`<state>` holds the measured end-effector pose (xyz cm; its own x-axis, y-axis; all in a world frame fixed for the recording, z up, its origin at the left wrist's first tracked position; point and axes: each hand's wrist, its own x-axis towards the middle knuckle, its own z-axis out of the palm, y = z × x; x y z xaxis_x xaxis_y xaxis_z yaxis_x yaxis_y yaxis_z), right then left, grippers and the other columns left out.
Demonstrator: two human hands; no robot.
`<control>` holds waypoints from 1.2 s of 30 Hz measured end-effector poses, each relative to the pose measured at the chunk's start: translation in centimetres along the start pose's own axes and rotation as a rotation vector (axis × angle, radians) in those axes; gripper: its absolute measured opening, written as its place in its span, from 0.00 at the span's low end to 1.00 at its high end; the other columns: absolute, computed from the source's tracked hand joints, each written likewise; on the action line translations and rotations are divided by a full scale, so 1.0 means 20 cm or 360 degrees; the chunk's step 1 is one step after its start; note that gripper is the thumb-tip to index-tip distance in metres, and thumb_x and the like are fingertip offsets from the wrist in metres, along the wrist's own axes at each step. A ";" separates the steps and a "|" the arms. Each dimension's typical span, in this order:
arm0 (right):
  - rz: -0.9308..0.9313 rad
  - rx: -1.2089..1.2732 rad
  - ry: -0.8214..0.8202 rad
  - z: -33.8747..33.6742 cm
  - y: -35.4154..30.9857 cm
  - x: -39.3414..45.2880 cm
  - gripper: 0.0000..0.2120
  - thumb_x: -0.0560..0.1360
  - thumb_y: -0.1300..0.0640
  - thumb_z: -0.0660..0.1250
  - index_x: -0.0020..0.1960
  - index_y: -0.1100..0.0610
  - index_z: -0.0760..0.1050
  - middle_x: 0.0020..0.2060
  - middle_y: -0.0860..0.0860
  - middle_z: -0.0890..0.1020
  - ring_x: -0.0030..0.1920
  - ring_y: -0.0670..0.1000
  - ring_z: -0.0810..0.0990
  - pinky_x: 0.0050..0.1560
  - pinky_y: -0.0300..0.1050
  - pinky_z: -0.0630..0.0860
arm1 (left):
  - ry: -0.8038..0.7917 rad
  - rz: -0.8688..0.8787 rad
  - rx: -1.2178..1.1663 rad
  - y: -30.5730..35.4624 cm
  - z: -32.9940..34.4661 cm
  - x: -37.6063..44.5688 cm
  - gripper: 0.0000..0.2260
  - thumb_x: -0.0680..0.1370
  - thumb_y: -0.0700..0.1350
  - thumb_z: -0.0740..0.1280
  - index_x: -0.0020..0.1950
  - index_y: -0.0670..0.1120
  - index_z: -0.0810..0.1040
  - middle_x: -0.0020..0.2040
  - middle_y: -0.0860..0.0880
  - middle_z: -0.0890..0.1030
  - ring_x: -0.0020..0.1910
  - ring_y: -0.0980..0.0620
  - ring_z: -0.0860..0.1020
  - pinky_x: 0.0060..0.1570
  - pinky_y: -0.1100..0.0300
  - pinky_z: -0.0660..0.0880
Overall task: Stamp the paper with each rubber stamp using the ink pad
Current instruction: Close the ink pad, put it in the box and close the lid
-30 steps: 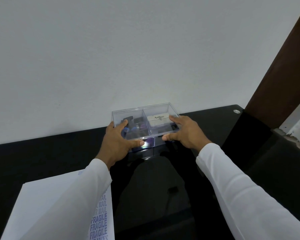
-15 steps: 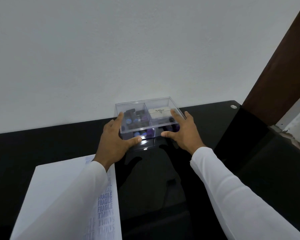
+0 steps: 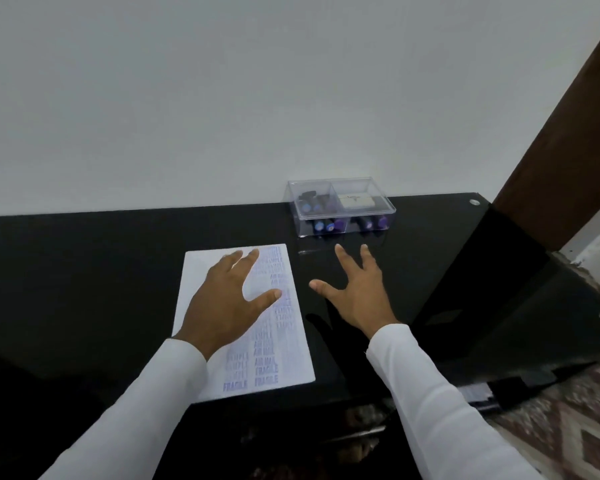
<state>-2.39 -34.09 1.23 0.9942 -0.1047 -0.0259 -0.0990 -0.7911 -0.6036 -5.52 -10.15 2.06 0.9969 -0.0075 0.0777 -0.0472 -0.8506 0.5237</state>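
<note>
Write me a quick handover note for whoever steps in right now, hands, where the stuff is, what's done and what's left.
Left hand: open, over the paper, holding nothing.
Right hand: open, over the black table, empty.
Clear box sits closed by the wall, with the stamps and a white case, probably the ink pad, inside.
Done: paper carries rows of purple prints, including FRAGILE and AIR MAIL.
Left: cannot tell whether every stamp was used; check before reopening.

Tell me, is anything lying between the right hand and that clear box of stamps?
Nothing: in the head view, only bare glossy black tabletop separates the open right hand from the clear box. The hand isn't touching the box.
</note>
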 end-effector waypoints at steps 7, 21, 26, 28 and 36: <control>-0.0236 -0.0164 -0.0153 0.17 -0.30 -0.44 0.46 0.68 0.24 0.62 0.79 0.38 0.50 0.80 0.46 0.45 0.80 0.56 0.44 0.76 0.64 0.57 | 0.0034 -0.0121 0.0121 -0.15 -0.17 -0.38 0.37 0.75 0.71 0.63 0.81 0.59 0.60 0.81 0.53 0.60 0.80 0.47 0.58 0.74 0.45 0.63; -0.0221 -0.0484 -0.0068 0.34 -0.33 -0.73 0.35 0.75 0.30 0.59 0.76 0.46 0.61 0.70 0.57 0.67 0.68 0.58 0.65 0.66 0.55 0.68 | 0.0088 -0.0508 -0.0041 -0.39 -0.12 -0.59 0.24 0.78 0.56 0.69 0.71 0.47 0.75 0.62 0.43 0.76 0.64 0.41 0.73 0.60 0.49 0.75; 0.0026 -0.0571 0.0057 0.37 -0.33 -0.70 0.32 0.73 0.33 0.65 0.67 0.54 0.69 0.62 0.58 0.70 0.62 0.58 0.68 0.61 0.54 0.70 | 0.0147 -0.0716 -0.0127 -0.38 -0.10 -0.53 0.13 0.74 0.50 0.71 0.45 0.42 0.72 0.48 0.44 0.77 0.49 0.42 0.75 0.44 0.53 0.70; 0.0162 -0.0472 0.0030 0.38 -0.34 -0.67 0.35 0.70 0.33 0.70 0.65 0.57 0.70 0.62 0.58 0.70 0.62 0.59 0.68 0.62 0.54 0.70 | 0.0149 -0.0782 -0.0134 -0.36 -0.10 -0.50 0.12 0.74 0.47 0.71 0.40 0.44 0.70 0.45 0.43 0.78 0.44 0.43 0.75 0.40 0.54 0.69; 0.0533 -0.0144 -0.0122 0.35 -0.39 -0.57 0.43 0.59 0.41 0.82 0.65 0.58 0.68 0.62 0.58 0.74 0.64 0.60 0.72 0.64 0.57 0.70 | 0.0113 -0.1004 -0.0376 -0.30 -0.13 -0.43 0.10 0.76 0.44 0.72 0.40 0.42 0.74 0.40 0.46 0.79 0.37 0.48 0.76 0.34 0.57 0.70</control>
<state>-12.57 -22.53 0.66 0.9059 -0.3243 -0.2722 -0.4198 -0.7713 -0.4784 -13.90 -3.66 0.46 0.8321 0.4939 -0.2523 0.5219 -0.5432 0.6577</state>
